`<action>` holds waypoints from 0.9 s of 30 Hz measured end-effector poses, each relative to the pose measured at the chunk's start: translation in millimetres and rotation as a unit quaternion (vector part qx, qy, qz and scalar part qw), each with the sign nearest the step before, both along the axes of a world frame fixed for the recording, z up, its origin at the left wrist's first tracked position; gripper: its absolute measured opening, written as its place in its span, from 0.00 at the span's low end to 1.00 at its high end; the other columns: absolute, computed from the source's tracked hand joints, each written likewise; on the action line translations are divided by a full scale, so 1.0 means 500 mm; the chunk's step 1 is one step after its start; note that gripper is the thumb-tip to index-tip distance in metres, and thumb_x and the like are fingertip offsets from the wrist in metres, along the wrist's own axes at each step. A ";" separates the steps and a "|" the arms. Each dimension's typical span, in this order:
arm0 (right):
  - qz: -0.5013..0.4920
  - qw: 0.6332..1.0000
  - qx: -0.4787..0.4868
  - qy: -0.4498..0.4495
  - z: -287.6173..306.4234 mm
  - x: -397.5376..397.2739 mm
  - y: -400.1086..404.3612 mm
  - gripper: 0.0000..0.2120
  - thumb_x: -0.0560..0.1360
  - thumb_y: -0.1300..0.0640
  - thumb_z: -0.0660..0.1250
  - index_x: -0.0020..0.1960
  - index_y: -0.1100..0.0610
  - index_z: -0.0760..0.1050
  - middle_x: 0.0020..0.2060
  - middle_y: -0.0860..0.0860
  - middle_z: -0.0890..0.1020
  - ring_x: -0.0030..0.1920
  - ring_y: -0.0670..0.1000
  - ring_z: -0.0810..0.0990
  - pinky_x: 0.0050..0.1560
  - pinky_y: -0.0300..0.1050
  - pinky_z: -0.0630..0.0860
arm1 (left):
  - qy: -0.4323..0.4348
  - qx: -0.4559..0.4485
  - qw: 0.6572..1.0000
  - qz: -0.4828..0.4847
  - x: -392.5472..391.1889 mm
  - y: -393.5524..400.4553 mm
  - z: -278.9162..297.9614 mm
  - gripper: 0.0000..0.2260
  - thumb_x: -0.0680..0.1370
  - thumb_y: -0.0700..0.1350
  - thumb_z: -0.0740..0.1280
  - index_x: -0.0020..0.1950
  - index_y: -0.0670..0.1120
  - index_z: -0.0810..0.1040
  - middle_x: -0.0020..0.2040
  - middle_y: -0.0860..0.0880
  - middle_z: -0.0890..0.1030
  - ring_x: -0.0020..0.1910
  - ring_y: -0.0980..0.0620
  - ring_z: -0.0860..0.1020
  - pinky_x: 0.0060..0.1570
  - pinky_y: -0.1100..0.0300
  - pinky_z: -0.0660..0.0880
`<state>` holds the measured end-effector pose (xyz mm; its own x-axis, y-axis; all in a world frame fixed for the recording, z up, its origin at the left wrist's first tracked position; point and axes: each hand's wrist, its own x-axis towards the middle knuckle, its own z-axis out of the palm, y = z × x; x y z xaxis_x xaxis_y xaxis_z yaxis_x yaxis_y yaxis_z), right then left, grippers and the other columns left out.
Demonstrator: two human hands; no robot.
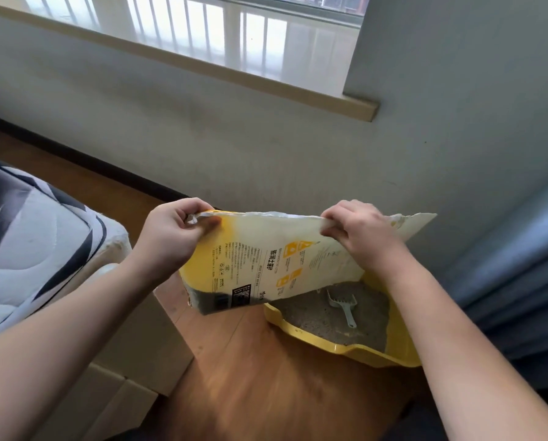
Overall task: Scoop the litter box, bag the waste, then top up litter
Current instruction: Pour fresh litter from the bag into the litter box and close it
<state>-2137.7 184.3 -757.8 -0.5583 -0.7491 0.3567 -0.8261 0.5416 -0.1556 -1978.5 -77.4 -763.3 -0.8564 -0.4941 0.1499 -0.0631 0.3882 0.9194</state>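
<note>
Fingers of left hand (171,237) and right hand (358,233) pinch litter bag (266,259) along its top edge.

Litter bag (266,265) over litter box (346,348); near corner open.

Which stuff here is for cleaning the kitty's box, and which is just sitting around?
For the job:
yellow-and-white plastic litter bag, gripped by left hand and right hand
yellow plastic litter box
pale green plastic scoop

Just around:
black-and-white quilted mattress
blue curtain
</note>
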 end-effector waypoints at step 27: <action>-0.002 0.988 -0.093 -0.122 -0.040 0.078 -0.089 0.05 0.76 0.52 0.66 0.45 0.51 0.80 0.39 0.46 0.83 0.41 0.51 0.78 0.39 0.46 0.71 | -0.042 -0.108 0.993 -0.019 0.016 0.036 -0.032 0.05 0.75 0.51 0.72 0.45 0.51 0.83 0.40 0.55 0.83 0.43 0.57 0.82 0.41 0.54 0.82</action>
<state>-2098.6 139.9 -778.0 -0.6476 -0.6804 0.3430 -0.7497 0.4885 -0.4465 -1970.7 -59.6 -779.5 -0.8873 -0.4261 0.1765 -0.1177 0.5793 0.8066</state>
